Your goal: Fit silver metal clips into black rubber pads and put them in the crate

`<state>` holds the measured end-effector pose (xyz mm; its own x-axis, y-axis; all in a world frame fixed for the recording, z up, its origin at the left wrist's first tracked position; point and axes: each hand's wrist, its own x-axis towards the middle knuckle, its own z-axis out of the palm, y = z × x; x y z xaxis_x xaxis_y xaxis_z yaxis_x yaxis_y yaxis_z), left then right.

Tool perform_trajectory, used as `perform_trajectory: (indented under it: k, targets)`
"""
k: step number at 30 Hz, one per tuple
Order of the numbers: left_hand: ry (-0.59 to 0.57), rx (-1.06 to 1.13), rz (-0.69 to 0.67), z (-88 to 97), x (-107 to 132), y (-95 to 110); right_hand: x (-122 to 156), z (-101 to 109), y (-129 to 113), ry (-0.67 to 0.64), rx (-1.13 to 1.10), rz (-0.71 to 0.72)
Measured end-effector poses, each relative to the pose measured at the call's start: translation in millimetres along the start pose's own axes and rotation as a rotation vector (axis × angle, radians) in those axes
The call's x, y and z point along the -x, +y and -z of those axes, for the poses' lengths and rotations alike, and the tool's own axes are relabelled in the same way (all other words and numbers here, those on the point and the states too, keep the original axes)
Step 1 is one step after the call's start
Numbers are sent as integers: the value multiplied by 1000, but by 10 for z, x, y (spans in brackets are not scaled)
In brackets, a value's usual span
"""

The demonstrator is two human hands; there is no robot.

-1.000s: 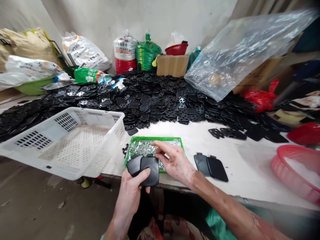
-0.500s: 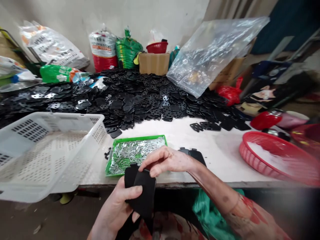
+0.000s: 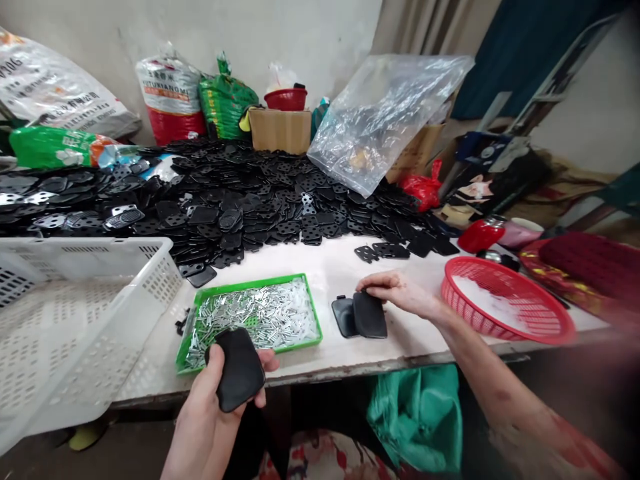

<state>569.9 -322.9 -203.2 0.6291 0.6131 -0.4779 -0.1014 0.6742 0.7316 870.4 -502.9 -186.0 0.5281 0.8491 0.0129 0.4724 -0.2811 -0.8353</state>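
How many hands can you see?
2. The left hand holds a black plate near the green tray. The right hand touches another black plate, left of the red basket. No other hands show.

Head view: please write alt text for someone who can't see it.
A person's left hand holds a black plate by a green tray of metal pins; the right hand touches another plate on the white table. Behind lies a heap of black plates; a white crate stands left, a red basket right.
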Motion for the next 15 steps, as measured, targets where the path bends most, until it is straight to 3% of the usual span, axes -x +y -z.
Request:
perform_trajectory:
  k: [3,8,12,15]
  targets:
    - [64,10,-50,-21,-37,-7,63,149,270,42,128,-20]
    - [88,-10,-103,-48,-43,-19,96,148,483,51,357,-68]
    - [73,4,-166,-12,-36,20,29,115,420,82,523,-52]
    - [60,30,-174,41,-36,34,-92,-6,207,114,566,3]
